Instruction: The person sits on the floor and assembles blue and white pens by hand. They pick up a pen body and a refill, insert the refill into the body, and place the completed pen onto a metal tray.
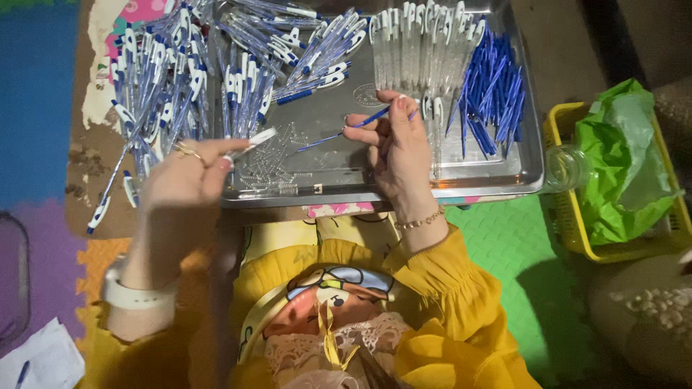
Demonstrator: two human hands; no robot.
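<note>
Pen assembly seems under way: right hand point(400, 148) pinches a blue refill point(355, 127), left hand point(189, 176) grips a clear barrel point(254, 140) just beside it, so aligning them likely follows.

Dim indoor shot, uneven light, soft focus overall.

Brightest patch sits on the metal tray point(530, 169), which throws dull glare along its rim and centre. Corners fall off dark, most at top right and bottom right. Both hands point(396, 148) cast soft shadows toward the lower left onto the tray and the yellow sleeves point(447, 288). Left hand point(184, 176) slightly motion-blurred. Pile of pens point(166, 79) smeared, fine detail lost. Green bag point(620, 158) oversaturated. Mild wide-angle bending at the edges; visible grain in shadows.
</note>
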